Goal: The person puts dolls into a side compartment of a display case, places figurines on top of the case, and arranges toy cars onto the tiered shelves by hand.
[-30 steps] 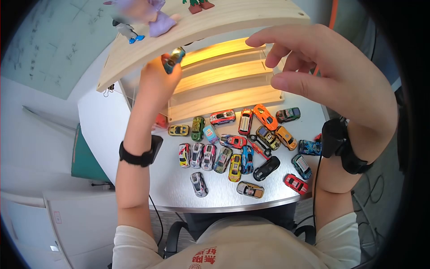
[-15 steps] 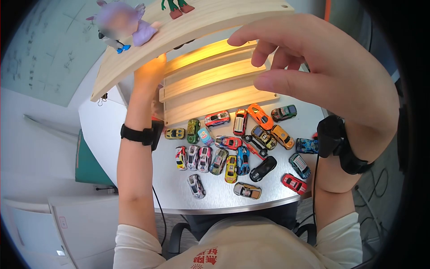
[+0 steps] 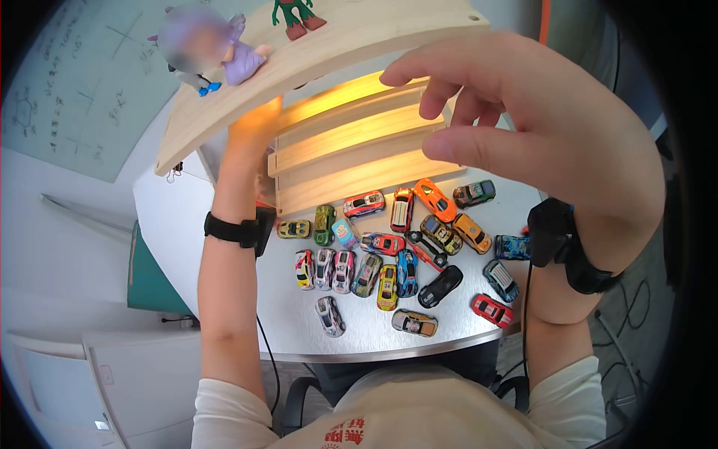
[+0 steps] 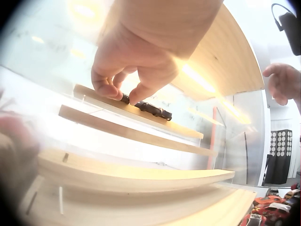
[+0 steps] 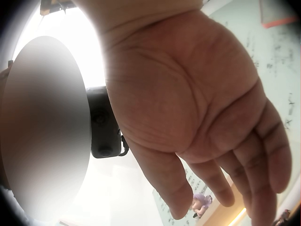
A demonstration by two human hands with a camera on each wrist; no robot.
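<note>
My left hand (image 3: pixel 254 126) reaches in under the top board of a wooden display shelf (image 3: pixel 359 163), its fingers hidden from the head view. In the left wrist view, thumb and fingers pinch a small dark toy car (image 4: pixel 125 98) at the uppermost slat, most of it covered by the fingertips. Beside it on the same slat stands another dark toy car (image 4: pixel 155 111). My right hand (image 3: pixel 497 112) hovers in front of the shelf's right side, holding nothing, fingers loosely bent and thumb apart.
Below the shelf, several toy cars lie on the table (image 3: pixel 292 329), among them a black car (image 3: pixel 440 286) and an orange car (image 3: pixel 434 200). A purple-dressed figurine (image 3: pixel 243 66) and a green-legged figurine (image 3: pixel 298 16) stand on the top board (image 3: pixel 336 49). Warm light shines beneath it.
My left hand has carried the toy car upward and deeper under the top board, then stayed there. The right hand has shifted slightly left in the head view, still holding nothing.
</note>
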